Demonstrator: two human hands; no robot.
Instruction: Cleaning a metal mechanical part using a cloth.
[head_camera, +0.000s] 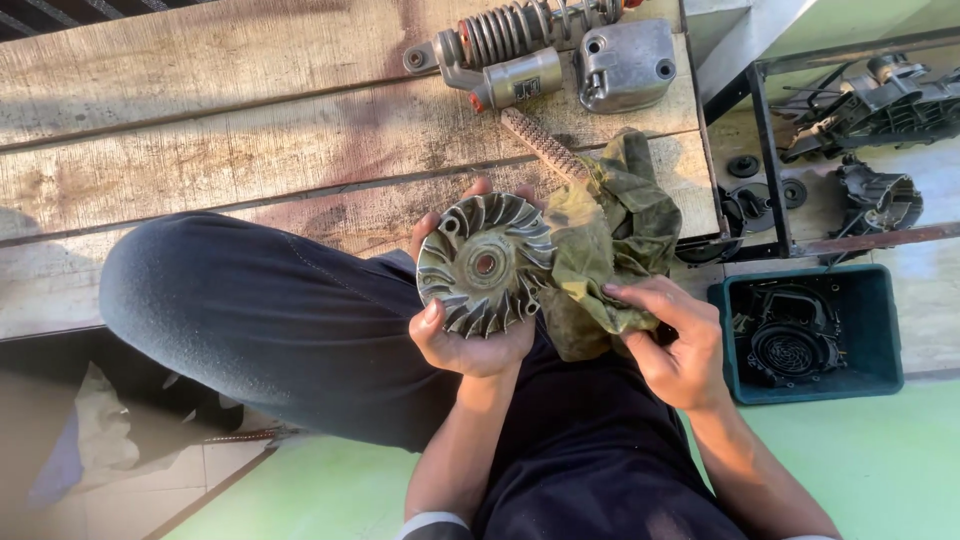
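Note:
My left hand (470, 335) grips a round metal finned disc (485, 263), a pulley face with curved fan blades, held upright in front of me over my lap. The thumb rests on its lower rim and fingertips show behind its top edge. My right hand (672, 340) pinches a dirty olive-green rag (610, 235) that drapes against the disc's right side.
I sit on a worn wooden plank platform (250, 150). A coil shock absorber (500, 45), a metal engine cover (625, 62) and a ribbed belt piece (540, 145) lie at the top. A green bin (880, 330) with dark parts stands right, below a metal rack (780, 200) of engine parts.

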